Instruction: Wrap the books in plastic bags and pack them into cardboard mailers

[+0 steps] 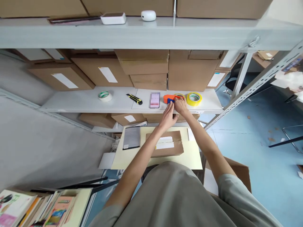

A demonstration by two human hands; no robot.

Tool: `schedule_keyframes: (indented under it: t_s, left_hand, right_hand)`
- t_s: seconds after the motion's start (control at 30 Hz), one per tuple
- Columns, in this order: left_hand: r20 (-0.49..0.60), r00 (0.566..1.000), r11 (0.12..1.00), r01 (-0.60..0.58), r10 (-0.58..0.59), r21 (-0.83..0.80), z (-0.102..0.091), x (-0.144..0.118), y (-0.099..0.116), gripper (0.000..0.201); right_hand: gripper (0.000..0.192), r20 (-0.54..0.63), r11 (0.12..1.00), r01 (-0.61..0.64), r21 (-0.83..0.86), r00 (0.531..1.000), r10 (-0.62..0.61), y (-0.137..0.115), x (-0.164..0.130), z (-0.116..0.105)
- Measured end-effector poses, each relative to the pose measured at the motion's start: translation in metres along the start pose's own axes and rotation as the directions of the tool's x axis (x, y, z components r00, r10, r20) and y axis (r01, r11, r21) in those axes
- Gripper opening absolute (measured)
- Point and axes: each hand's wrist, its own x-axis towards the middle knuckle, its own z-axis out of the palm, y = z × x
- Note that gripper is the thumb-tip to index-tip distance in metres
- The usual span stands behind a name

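An orange and blue tape dispenser point(168, 99) lies on the white middle shelf point(90, 102). My right hand point(181, 105) rests on it, fingers curled over its right end. My left hand point(168, 115) reaches up beside it, fingertips touching the blue part from below. A yellow-rimmed tape roll point(194, 98) sits just right of the dispenser. Below my arms, a flat brown parcel point(165, 144) with white labels lies on a pale yellow table point(193, 156).
The shelf also holds a green-white tape roll point(105, 95), a yellow-black utility knife point(134, 99) and a small pink pack point(154, 100). Cardboard boxes point(142, 67) stack behind. A dark grey pad point(131, 137) lies on the table. Books point(35, 208) sit at lower left.
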Motion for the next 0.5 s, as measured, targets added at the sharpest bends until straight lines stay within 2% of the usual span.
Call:
schedule_keyframes:
  t_s: [0.07,0.17,0.23,0.3,0.37,0.43,0.5]
  left_hand:
    - [0.010,1.000,1.000,0.011,-0.011,-0.012,0.002,-0.018,0.002,0.092]
    - [0.021,0.997,0.997,0.080,-0.081,0.010,0.001,-0.067,-0.007,0.089]
    - [-0.018,0.981,0.980,0.194,-0.193,0.037,-0.003,-0.111,-0.022,0.087]
    - [-0.091,0.927,0.928,0.369,-0.364,0.046,-0.010,-0.159,-0.039,0.084]
    - [-0.125,0.835,0.837,0.545,-0.536,0.050,-0.016,-0.204,-0.050,0.082]
    - [-0.092,0.756,0.756,0.653,-0.648,0.046,-0.018,-0.237,-0.053,0.079]
    - [-0.052,0.712,0.710,0.703,-0.701,0.051,-0.017,-0.252,-0.049,0.076]
  right_hand:
    - [0.054,0.008,1.000,0.005,-0.004,1.000,-0.005,-0.002,0.010,0.005]
    - [0.066,-0.081,1.000,0.005,-0.015,0.997,-0.006,0.001,0.001,0.012]
    - [0.074,-0.167,1.000,-0.023,-0.003,0.986,0.022,0.007,-0.027,0.024]
    - [0.077,-0.200,0.996,-0.077,0.044,0.976,0.085,0.014,-0.073,0.044]
    - [0.079,-0.116,0.985,-0.131,0.112,0.983,0.144,0.019,-0.130,0.069]
    - [0.081,0.072,0.963,-0.190,0.191,0.981,0.179,0.018,-0.185,0.093]
    - [0.081,0.280,0.928,-0.279,0.246,0.937,0.207,0.011,-0.226,0.111]
